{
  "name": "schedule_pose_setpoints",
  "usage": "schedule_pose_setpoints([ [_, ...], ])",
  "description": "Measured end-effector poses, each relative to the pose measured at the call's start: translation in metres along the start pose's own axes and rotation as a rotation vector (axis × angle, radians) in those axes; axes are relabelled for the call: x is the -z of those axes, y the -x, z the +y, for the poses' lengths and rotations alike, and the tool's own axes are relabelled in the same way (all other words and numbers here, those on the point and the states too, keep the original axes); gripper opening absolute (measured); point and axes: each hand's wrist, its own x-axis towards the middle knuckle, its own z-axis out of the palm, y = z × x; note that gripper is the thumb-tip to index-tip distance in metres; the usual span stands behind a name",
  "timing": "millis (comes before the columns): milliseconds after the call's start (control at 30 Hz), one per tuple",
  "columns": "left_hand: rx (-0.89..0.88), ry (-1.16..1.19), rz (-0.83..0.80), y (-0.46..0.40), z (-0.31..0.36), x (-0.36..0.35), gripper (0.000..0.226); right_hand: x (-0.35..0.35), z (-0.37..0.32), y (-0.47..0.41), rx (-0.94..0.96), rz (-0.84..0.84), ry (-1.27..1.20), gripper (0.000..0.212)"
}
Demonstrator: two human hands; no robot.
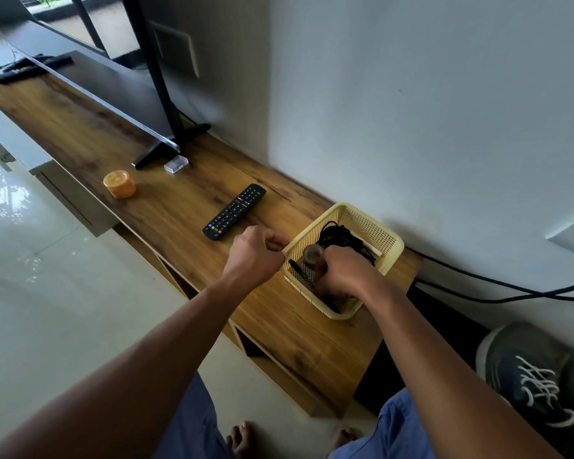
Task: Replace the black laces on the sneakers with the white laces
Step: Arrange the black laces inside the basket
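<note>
Your right hand [342,273] sat curled inside basket [390,241] on surface [166,200], directly beside black laces [340,235]; contents of grip unclear. Your left hand [254,253] pinched basket rim. Sneaker [531,369], white-laced, lay on floor to right.

Home living room: TV [90,77] on wooden stand [186,207], remote [234,212], tiled floor [30,260].

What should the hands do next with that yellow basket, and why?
Probably lift the right hand out of the yellow basket. It is down inside beside the black laces, while the left hand pinches the rim. The sneaker on the floor already shows white laces.
</note>
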Motion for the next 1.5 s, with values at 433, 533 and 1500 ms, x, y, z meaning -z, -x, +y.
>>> schedule_pose_setpoints([
  [433, 0.016, 0.059, 0.009, 0.000, 0.001, 0.009, 0.013, 0.018, -0.007, 0.008, 0.110, 0.240, 0.020, 0.018],
  [533, 0.052, 0.103, 0.017, -0.003, -0.005, 0.026, 0.011, 0.027, -0.029, 0.012, 0.232, 0.471, -0.118, 0.012],
  [1500, -0.056, -0.842, 0.078, -0.089, -0.150, 0.168, 0.077, -0.010, -0.286, -0.290, 0.377, 0.137, 0.297, 0.057],
])
